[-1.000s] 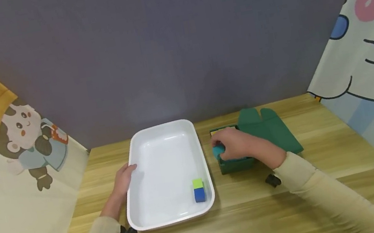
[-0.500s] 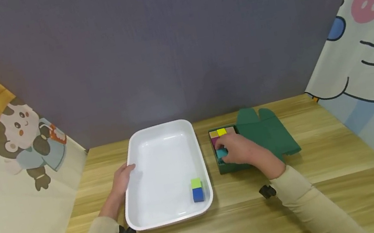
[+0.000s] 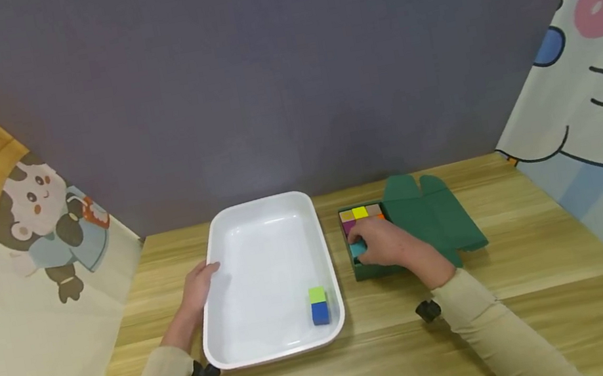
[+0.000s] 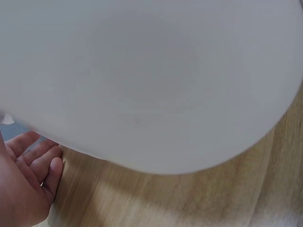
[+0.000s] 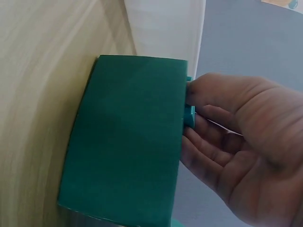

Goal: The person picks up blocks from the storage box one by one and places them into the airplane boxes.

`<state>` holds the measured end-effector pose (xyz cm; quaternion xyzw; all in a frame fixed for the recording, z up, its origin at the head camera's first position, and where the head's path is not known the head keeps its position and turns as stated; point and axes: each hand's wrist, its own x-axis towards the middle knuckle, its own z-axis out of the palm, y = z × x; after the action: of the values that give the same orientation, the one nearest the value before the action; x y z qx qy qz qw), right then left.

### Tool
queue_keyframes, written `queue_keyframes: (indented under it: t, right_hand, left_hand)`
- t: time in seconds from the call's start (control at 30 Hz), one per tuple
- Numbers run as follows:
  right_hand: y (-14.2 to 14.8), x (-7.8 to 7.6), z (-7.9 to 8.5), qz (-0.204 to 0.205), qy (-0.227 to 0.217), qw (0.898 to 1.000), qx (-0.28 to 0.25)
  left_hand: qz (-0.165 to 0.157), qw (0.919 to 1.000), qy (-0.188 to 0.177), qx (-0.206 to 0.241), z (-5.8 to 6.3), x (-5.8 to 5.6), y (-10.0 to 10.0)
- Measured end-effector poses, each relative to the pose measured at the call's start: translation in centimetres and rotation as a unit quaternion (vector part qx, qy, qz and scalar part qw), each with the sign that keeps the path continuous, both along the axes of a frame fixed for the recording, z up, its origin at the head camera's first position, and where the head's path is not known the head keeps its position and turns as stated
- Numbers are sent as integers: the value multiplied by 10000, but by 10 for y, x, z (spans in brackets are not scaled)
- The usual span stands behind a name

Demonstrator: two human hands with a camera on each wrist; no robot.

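My left hand point(image 3: 197, 290) holds the left rim of a white rectangular tray point(image 3: 256, 259), thumb over the edge; its other fingers point(image 4: 42, 163) show beside the tray's outer wall in the left wrist view. Inside the tray, a lime-green block point(image 3: 317, 294) and a blue block point(image 3: 320, 314) sit in line near the lower right corner. My right hand point(image 3: 385, 242) pinches a teal block point(image 3: 357, 250) at the front left of an opened green box point(image 3: 374, 269). In the right wrist view the teal block point(image 5: 189, 116) stands partly above the box's edge.
Yellow point(image 3: 360, 212), purple point(image 3: 348, 226) and other coloured blocks fill the back of the box. The box's green lid point(image 3: 432, 216) lies folded out to the right. A grey wall point(image 3: 284, 84) rises behind the wooden table point(image 3: 526, 243).
My right hand has lowered the teal block from above the box into its front left part, uncovering the coloured blocks behind. The left hand stays on the tray's rim.
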<state>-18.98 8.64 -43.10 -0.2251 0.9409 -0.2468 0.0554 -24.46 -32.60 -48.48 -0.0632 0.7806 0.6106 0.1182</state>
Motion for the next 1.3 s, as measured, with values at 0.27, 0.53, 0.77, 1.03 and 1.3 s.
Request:
queue_keyframes:
  t: [0.27,0.53,0.77,1.03,1.3]
  right_hand:
    - [0,-2,-1,8,-128,9998,176]
    - [-2,-2,-1,-31,-101,9993,351]
    - [-2,1,-2,-102,38,9990,430]
    - [-6,5,9,-120,205,9979,605]
    - [-46,11,35,438,54,9981,431]
  left_hand:
    - [49,10000,-60,37,4,1,2]
    - [-29,10000,-60,47,20,11,9]
    - [-36,9999,-34,138,0,2,2]
    - [-25,10000,28,10,-2,2,2]
    - [-83,10000,24,13,3,0,-1]
